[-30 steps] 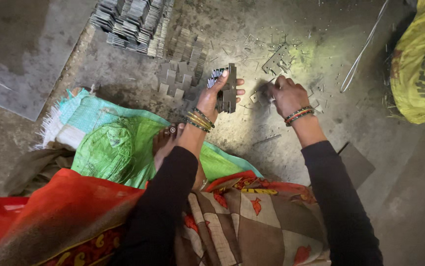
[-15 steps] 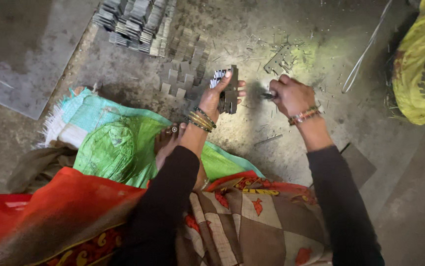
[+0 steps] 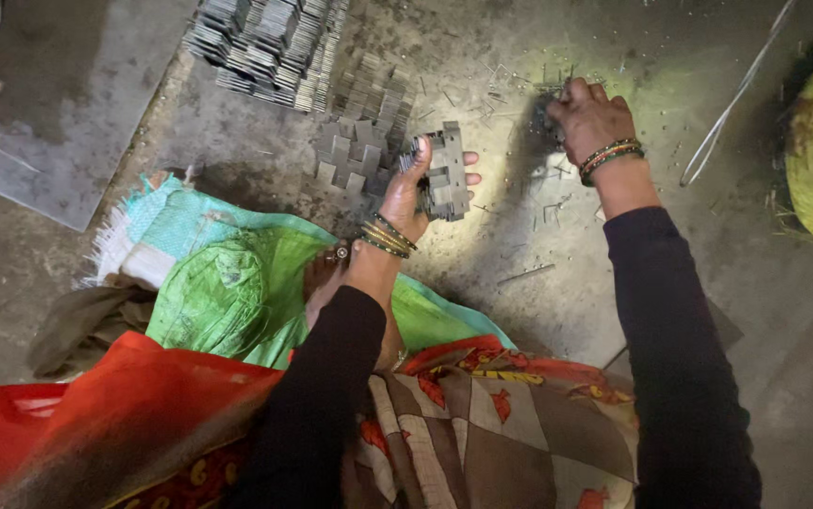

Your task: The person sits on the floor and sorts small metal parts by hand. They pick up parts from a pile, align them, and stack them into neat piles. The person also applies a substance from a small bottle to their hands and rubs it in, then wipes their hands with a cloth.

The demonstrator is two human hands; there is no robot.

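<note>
Fingers of the left hand (image 3: pixel 413 188) curl around a grey stack of flat stamped metal plates (image 3: pixel 446 172), held upright. Right of that stack, the right hand (image 3: pixel 587 115) pinches small metal pieces (image 3: pixel 546 111) on the dusty concrete floor (image 3: pixel 520 236).

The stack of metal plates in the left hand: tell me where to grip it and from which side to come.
Grip the stack of metal plates across its flat faces at mid-height, as the left hand does now: thumb on one face, fingers on the other. Come from the bare right side, since the palm covers the left. The plates are thin and loose, so squeezing the faces probably keeps them together.
</note>
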